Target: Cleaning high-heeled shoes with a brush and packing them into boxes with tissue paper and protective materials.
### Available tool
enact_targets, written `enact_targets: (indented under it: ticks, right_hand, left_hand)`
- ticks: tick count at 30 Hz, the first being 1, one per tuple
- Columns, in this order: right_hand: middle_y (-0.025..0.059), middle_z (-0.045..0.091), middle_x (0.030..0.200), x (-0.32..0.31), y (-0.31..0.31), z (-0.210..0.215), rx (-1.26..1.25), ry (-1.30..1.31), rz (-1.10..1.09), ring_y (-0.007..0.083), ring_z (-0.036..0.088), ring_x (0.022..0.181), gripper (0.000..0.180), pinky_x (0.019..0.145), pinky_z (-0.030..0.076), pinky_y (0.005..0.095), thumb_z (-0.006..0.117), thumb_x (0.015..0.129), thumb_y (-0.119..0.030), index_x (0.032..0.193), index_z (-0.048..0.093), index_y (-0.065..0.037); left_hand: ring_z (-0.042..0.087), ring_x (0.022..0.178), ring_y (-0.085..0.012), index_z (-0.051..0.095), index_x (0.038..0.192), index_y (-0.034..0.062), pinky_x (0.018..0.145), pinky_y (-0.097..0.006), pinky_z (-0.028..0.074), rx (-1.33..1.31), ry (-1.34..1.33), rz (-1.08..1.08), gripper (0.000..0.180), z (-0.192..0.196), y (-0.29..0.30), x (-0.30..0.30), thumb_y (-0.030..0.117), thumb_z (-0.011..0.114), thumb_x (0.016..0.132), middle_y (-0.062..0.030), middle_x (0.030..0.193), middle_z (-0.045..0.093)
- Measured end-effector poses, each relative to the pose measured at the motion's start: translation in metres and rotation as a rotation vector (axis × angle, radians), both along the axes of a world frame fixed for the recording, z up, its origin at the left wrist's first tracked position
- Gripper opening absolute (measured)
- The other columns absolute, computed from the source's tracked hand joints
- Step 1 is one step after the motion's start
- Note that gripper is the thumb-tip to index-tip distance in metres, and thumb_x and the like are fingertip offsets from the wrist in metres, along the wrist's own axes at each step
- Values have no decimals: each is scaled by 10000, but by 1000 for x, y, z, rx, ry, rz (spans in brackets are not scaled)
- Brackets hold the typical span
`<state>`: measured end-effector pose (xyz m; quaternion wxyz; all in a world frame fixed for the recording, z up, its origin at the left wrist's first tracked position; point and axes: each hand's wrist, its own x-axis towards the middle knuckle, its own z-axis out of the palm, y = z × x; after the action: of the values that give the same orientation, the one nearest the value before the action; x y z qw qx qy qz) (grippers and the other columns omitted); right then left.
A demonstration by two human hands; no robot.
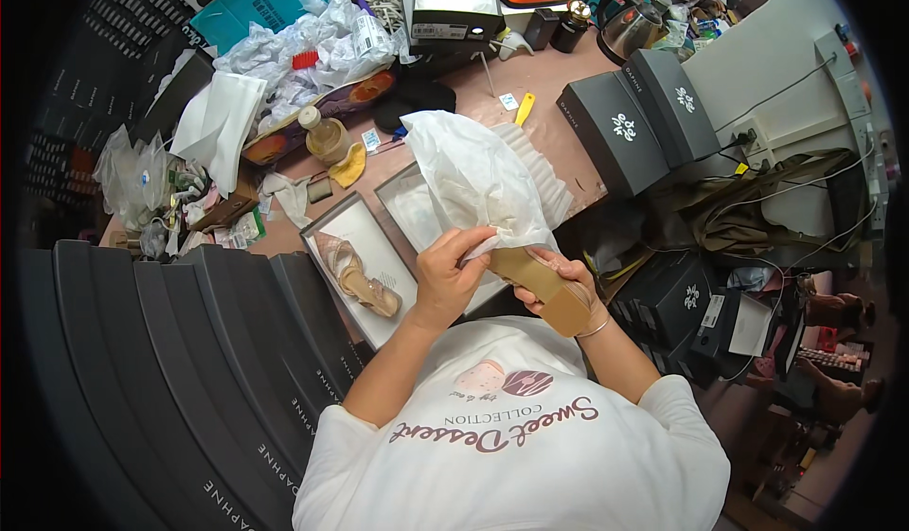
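Cluttered and pinkish, the table (554, 133) ran from ten o'clock to two o'clock, crowded with crumpled plastic, a small bottle (325, 135) and a kettle (630, 22) far off at one o'clock. At its near edge lay two open shoe boxes side by side; the left box (379, 238) held a tan sandal (355, 275), lying on its side. Dark grey boxes (639, 115) were stacked at two o'clock, and a long row of grey lids (170, 370) fanned out at eight o'clock.

At centre, close to the person's chest, the left hand (447, 277) had its fingers curled shut around the gathered end of a sheet of white tissue (478, 181), which billowed up toward twelve o'clock over the right box. Just beside it at three o'clock, the right hand (565, 280) had its fingers closed around a tan shoe (540, 290), its sole facing up and its block heel pointing toward five o'clock. The tissue touched the shoe's front end between the two hands.
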<state>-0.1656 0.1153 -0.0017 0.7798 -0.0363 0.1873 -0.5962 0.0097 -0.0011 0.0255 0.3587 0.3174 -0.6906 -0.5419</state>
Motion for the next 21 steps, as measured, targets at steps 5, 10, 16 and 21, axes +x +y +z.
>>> enact_targets:
  ticks: [5, 10, 16, 21]
  right_hand:
    - [231, 502, 1179, -2, -1, 1, 5, 13, 7, 266, 515, 744, 645, 581, 495, 320, 604, 752, -259, 1315, 427, 2]
    - [230, 498, 1162, -3, 0, -2, 29, -70, -4, 275, 516, 754, 661, 573, 496, 323, 597, 764, -254, 1337, 383, -2]
    - [230, 510, 1155, -3, 2, -3, 37, -54, -12, 261, 557, 757, 694, 572, 521, 289, 594, 753, -271, 1347, 363, 5]
    - [223, 513, 1140, -5, 2, 2, 16, -13, -14, 280, 535, 776, 643, 584, 509, 319, 593, 774, -261, 1323, 393, 8]
  left_hand:
    - [567, 686, -119, 668, 1013, 14, 616, -233, 443, -5, 12, 7, 254, 0, 0, -2, -48, 627, 770, -69, 807, 615]
    - [554, 671, -120, 668, 1011, 15, 605, -237, 436, -35, -21, 8, 250, -2, -1, -5, -42, 631, 770, -65, 784, 602]
    - [560, 676, -123, 669, 1005, 15, 610, -235, 438, -38, -35, -2, 247, -3, -1, -7, -41, 635, 767, -68, 794, 610]
    - [587, 663, -167, 661, 1015, 25, 594, -257, 458, -68, -16, -3, 264, -1, -1, -8, -36, 655, 758, -96, 783, 605]
